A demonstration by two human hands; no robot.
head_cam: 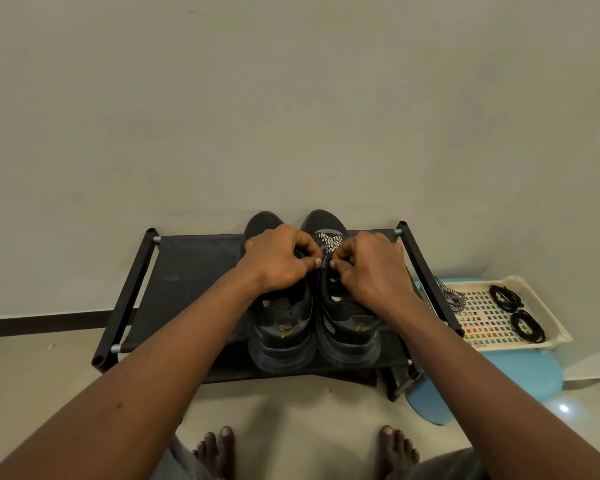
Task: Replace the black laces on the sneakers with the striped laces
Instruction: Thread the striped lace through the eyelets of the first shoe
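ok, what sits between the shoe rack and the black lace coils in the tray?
The spare striped lace, bunched on the tray floor; the head view shows it.

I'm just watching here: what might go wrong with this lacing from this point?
1. The left hand and right hand pinch the striped lace close together, hiding the eyelets of the right-side sneaker. A hole might get skipped, or the ends come out uneven.
2. The spare striped lace seems draped over the left rim of the tray; it might slide off.
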